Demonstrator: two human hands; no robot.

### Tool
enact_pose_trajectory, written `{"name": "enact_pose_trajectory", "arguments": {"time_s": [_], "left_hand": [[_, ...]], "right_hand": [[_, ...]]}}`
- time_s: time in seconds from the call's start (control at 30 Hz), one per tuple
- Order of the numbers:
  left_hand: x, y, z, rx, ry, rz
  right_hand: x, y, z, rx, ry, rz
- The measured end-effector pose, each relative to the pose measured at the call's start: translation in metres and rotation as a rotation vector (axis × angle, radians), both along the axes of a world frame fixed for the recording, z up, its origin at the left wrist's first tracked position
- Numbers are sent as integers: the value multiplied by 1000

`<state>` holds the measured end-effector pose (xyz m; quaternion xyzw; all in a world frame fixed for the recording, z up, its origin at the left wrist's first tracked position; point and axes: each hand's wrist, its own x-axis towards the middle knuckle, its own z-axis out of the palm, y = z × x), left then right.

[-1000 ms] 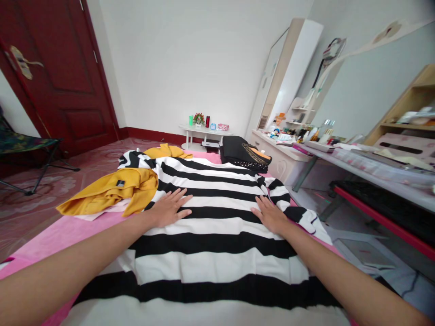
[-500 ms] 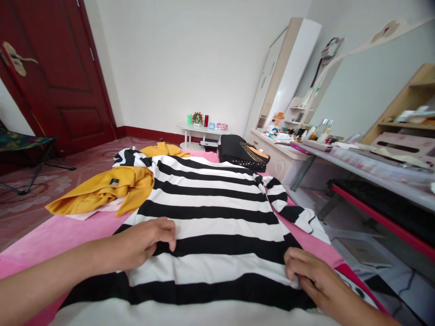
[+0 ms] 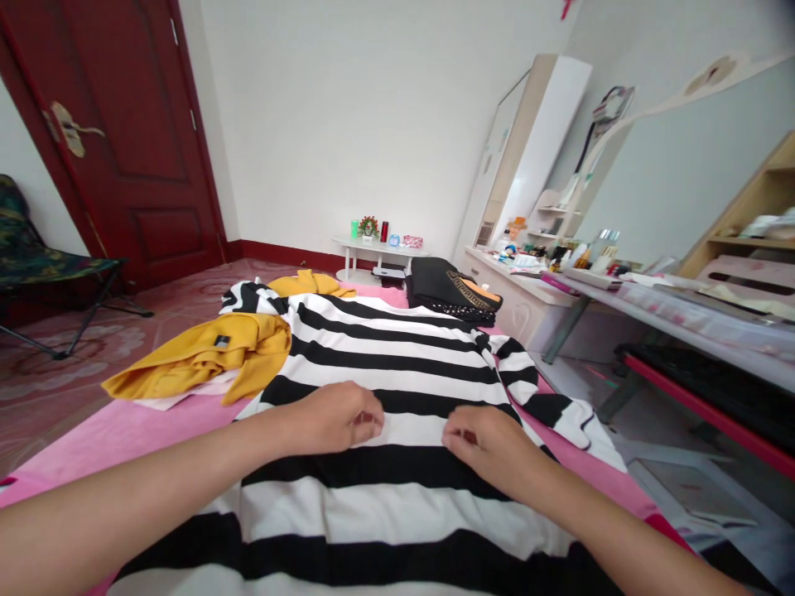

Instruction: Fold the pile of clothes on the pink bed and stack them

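A black-and-white striped garment [image 3: 397,356] lies spread out on a pink surface [image 3: 118,430]. My left hand [image 3: 335,418] rests on its middle with the fingers curled under and pinched together. My right hand [image 3: 488,443] sits close beside it, also with curled fingers pressing on the fabric. The two hands are a short gap apart over a white stripe. Whether either hand has gathered cloth between its fingers is not plain. One striped sleeve [image 3: 559,406] trails off to the right.
A yellow garment [image 3: 204,356] lies bunched at the left of the striped one, with another yellow piece [image 3: 310,283] behind. A folded black garment [image 3: 450,290] sits at the far end. A cluttered desk [image 3: 652,298] runs along the right, a folding chair [image 3: 43,265] stands by the red door [image 3: 118,132].
Both hands came inward from the garment's side edges to its middle and now sit close together. A second ago they lay flat and spread; now the fingers are curled.
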<state>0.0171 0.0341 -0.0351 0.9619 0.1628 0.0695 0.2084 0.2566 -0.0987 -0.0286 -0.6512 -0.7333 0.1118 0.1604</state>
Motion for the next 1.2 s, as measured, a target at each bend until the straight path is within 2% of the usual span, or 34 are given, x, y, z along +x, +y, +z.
{"name": "enact_pose_trajectory", "arguments": {"time_s": [0.1, 0.2, 0.33, 0.43, 0.53, 0.67, 0.8, 0.9, 1.0, 1.2], "left_hand": [[43, 36, -16, 84, -146, 141], [77, 70, -37, 112, -174, 288], [101, 103, -60, 196, -149, 446], [115, 125, -67, 297, -145, 557], [134, 149, -67, 305, -109, 647], [155, 177, -73, 290, -91, 705], [163, 193, -86, 299, -62, 745], [163, 201, -93, 228, 46, 770], [163, 203, -93, 208, 82, 765], [159, 191, -86, 202, 106, 772]], "right_hand": [[-4, 62, -12, 197, 148, 3], [9, 114, -38, 254, 194, -33], [47, 160, -73, 297, 30, -236], [65, 183, -87, 322, -119, -330], [68, 204, -87, 345, -213, -395], [73, 235, -85, 381, -288, -455], [90, 264, -91, 205, -301, -412], [99, 281, -96, 71, -319, -406], [97, 289, -96, -46, -333, -456], [69, 276, -90, -163, -310, -638]]}}
